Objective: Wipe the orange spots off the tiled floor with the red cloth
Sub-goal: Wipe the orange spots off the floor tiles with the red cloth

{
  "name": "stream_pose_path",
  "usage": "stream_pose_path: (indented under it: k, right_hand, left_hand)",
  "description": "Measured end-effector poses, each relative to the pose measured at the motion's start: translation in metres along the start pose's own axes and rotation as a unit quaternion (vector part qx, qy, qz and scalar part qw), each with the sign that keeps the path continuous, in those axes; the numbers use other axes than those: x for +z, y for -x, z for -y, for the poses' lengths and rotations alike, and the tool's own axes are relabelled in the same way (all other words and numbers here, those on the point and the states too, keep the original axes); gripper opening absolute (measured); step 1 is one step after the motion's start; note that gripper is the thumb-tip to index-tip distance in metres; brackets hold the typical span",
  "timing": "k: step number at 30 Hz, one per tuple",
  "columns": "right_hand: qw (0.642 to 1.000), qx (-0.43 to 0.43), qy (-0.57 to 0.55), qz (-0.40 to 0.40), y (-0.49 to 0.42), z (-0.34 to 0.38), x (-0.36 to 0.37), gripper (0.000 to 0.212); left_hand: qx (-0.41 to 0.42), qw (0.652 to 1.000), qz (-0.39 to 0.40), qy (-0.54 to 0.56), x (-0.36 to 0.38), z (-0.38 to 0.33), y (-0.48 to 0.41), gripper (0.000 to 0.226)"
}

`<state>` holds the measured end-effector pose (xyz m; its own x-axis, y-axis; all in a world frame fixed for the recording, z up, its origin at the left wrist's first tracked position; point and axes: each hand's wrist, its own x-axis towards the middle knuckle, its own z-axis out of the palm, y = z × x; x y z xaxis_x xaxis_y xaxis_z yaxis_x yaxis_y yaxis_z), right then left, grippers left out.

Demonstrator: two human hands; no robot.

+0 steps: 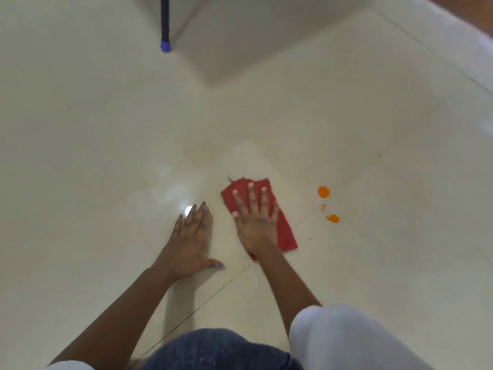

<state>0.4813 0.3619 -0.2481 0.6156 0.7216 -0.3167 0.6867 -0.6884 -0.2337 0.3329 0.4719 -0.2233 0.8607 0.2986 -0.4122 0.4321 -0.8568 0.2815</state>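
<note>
A red cloth [286, 233] lies flat on the pale tiled floor [266, 116] near the middle of the view. My right hand [254, 222] rests palm down on it with fingers spread, pressing it to the tile. My left hand [190, 240] is flat on the bare floor just left of the cloth, fingers together, holding nothing. To the right of the cloth are orange spots: a round one [323, 192], a smaller one [332, 218] below it, and tiny specks between and below them. The cloth does not touch these spots.
A dark pole with a blue tip [165, 45] stands on the floor at the top left. A white step or wall base [240, 49] runs behind it. My knee in dark jeans [221, 348] and a white sleeve [346, 340] fill the bottom edge.
</note>
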Motion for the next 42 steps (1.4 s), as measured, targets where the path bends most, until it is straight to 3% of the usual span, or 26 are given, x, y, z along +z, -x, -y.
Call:
stream_pose_path:
  k: [4,8,12,15,17,19,23,27,31,34,37,39,42]
  right_hand:
    - [0.998,-0.005,0.009,-0.065,0.066,-0.002,0.021,0.05]
    - [0.987,0.126,-0.01,-0.101,0.111,-0.071,0.021,0.049]
    - [0.964,0.241,-0.009,-0.111,0.076,-0.138,-0.012,0.054]
    - [0.956,0.275,-0.025,-0.102,0.017,-0.157,-0.037,0.053]
    - [0.958,0.266,-0.04,-0.097,-0.022,-0.147,-0.045,0.052]
    - [0.976,0.199,-0.03,-0.084,-0.03,-0.124,-0.039,0.052]
    - [0.993,0.048,0.03,-0.099,0.052,-0.112,-0.004,0.049]
    - [0.983,0.144,0.034,-0.111,0.084,-0.178,-0.014,0.049]
    - [0.961,0.253,-0.03,-0.106,-0.021,-0.193,-0.056,0.051]
    - [0.981,0.174,-0.024,-0.081,-0.048,-0.131,-0.042,0.053]
    - [0.992,0.061,0.016,-0.109,0.023,-0.092,-0.004,0.051]
    - [0.988,0.082,0.009,-0.128,0.066,-0.115,0.001,0.048]
    - [0.972,0.189,0.022,-0.138,0.057,-0.181,-0.023,0.05]
  left_hand:
    - [0.038,0.999,-0.015,0.011,0.002,-0.008,-0.024,0.132]
    - [0.089,0.996,-0.01,-0.027,0.002,-0.027,-0.053,0.131]
    - [0.118,0.993,-0.014,-0.025,-0.009,-0.07,-0.092,0.138]
    - [0.095,0.995,-0.003,-0.042,-0.007,-0.083,-0.115,0.145]
    - [0.088,0.995,0.004,-0.049,-0.004,-0.08,-0.123,0.147]
    - [0.088,0.995,0.009,-0.046,-0.001,-0.078,-0.124,0.148]
    - [0.091,0.995,0.006,-0.045,0.002,-0.079,-0.119,0.146]
    - [0.086,0.995,0.019,-0.047,0.0,-0.087,-0.121,0.146]
    - [0.063,0.996,0.031,-0.052,-0.005,-0.091,-0.129,0.133]
    - [0.068,0.997,0.025,-0.041,-0.004,-0.084,-0.124,0.137]
    - [0.071,0.997,0.017,-0.021,-0.002,-0.084,-0.117,0.149]
    - [0.067,0.997,0.015,-0.018,-0.002,-0.085,-0.118,0.151]
    - [0.067,0.997,0.028,-0.018,-0.002,-0.087,-0.122,0.152]
